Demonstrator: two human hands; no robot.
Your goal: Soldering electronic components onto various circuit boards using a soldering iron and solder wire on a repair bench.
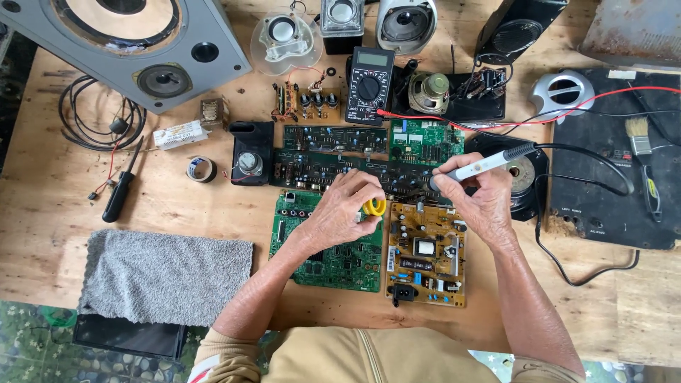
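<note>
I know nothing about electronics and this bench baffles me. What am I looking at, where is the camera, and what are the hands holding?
The camera sits on the person's head, looking down at a wooden table. The right hand holds a pen-shaped soldering iron with a black cord. The left hand pinches a small yellow spool, probably solder wire. Under the hands lie a green circuit board and a tan circuit board. Around them: a black multimeter, a grey speaker box, a screwdriver, a tape roll and a grey cloth.

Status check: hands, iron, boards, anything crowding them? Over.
Right hand grips soldering iron, tip on dark board. Left hand holds yellow spool. Green board, tan board underneath.
</note>
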